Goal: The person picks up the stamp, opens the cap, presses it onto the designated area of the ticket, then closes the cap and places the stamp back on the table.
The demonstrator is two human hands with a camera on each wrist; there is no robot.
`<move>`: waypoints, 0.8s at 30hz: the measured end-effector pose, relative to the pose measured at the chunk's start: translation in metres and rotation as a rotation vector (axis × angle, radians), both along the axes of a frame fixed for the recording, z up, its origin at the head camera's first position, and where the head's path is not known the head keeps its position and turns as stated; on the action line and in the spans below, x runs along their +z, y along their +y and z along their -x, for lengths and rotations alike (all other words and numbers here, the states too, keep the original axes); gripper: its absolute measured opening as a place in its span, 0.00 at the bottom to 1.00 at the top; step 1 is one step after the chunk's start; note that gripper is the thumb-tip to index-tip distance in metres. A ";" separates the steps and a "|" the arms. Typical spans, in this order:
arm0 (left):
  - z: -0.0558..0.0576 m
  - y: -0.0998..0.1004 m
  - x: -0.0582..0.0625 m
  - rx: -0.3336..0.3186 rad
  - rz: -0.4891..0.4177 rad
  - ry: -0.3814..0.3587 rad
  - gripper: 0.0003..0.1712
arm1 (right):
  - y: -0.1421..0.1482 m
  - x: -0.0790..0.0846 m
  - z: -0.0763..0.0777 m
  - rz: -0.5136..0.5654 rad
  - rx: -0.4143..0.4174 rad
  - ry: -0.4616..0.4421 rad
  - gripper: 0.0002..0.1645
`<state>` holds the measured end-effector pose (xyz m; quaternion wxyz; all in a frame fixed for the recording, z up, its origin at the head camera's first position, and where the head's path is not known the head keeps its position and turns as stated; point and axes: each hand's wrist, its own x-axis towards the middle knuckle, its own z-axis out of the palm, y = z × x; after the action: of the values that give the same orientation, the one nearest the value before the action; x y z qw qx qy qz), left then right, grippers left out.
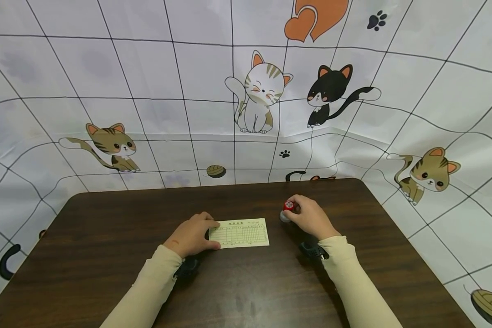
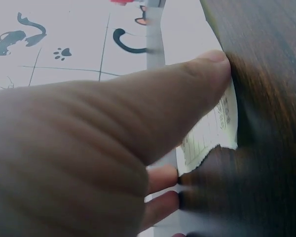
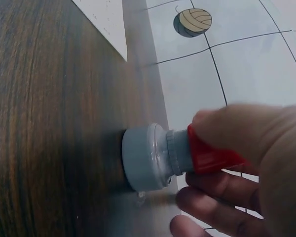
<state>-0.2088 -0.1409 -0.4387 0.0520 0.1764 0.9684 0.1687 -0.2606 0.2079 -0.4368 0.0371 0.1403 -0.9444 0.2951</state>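
Note:
A pale yellow receipt slip point(image 1: 239, 233) printed with a ruled grid lies flat on the brown table. My left hand point(image 1: 193, 234) rests on its left end, with the thumb point(image 2: 207, 74) laid straight across the near part and the fingertips at the far corner. In the left wrist view the slip's short edge looks torn. To the right of the slip, my right hand point(image 1: 311, 217) pinches the red top of a round self-inking stamp point(image 3: 148, 157) between thumb and fingers. Its grey base stands upright on the tabletop, and the red top point(image 1: 289, 206) bears a white emblem.
The dark wooden table point(image 1: 238, 287) has rounded far corners. Behind it and on the right hangs a white sheet point(image 1: 205, 114) with a black grid and cartoon cats. Dark straps point(image 1: 311, 249) circle both wrists.

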 end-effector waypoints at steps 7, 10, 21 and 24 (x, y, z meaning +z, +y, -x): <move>-0.003 0.002 0.000 0.002 0.017 -0.001 0.36 | -0.001 0.003 -0.003 -0.028 -0.023 -0.007 0.14; -0.004 0.003 0.000 0.009 0.016 0.003 0.36 | -0.001 0.003 -0.003 -0.022 -0.023 -0.005 0.14; -0.005 0.002 -0.001 0.020 0.000 0.009 0.36 | -0.002 0.003 -0.002 -0.020 -0.011 0.003 0.14; -0.005 0.002 0.000 0.020 -0.001 0.005 0.36 | -0.002 0.003 -0.002 -0.026 -0.008 0.007 0.14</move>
<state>-0.2039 -0.1388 -0.4382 0.0476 0.1672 0.9701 0.1694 -0.2589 0.2056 -0.4339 0.0398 0.1380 -0.9485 0.2823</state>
